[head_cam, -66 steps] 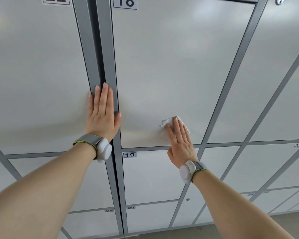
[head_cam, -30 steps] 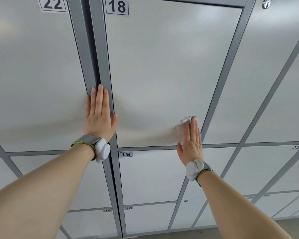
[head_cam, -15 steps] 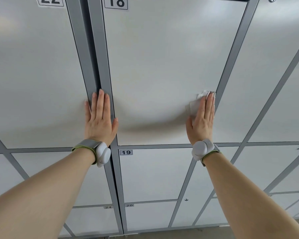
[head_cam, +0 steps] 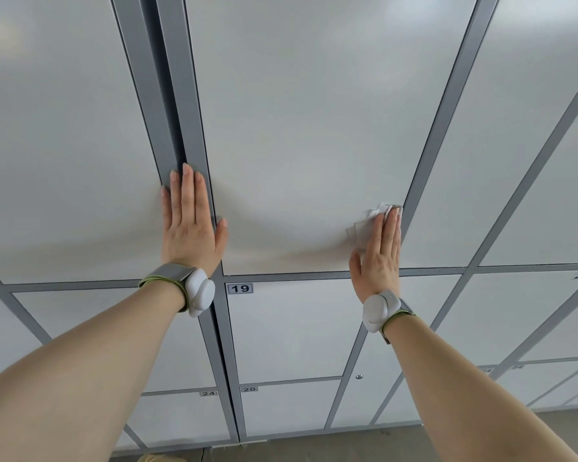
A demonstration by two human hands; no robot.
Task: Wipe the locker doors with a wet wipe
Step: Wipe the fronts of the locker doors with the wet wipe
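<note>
A tall pale grey locker door (head_cam: 314, 128) fills the middle of the head view, above the door labelled 19 (head_cam: 291, 328). My right hand (head_cam: 377, 258) lies flat against its lower right corner and presses a crumpled white wet wipe (head_cam: 366, 225) to the surface, close to the grey frame strip on the right. My left hand (head_cam: 189, 225) rests flat with fingers together on the vertical grey frame (head_cam: 181, 95) at the door's left edge, holding nothing. Both wrists wear white bands.
More pale locker doors surround it: a tall one on the left (head_cam: 57, 145), others at right (head_cam: 514, 161), and small doors numbered 20 (head_cam: 281, 408) and 24 below. A keyhole (head_cam: 358, 377) shows lower right. Grey floor (head_cam: 347, 445) runs along the bottom.
My right hand with the wipe slid from the door's lower middle to its right edge, rose, and has now come back down a little. My left hand stayed on the frame.
</note>
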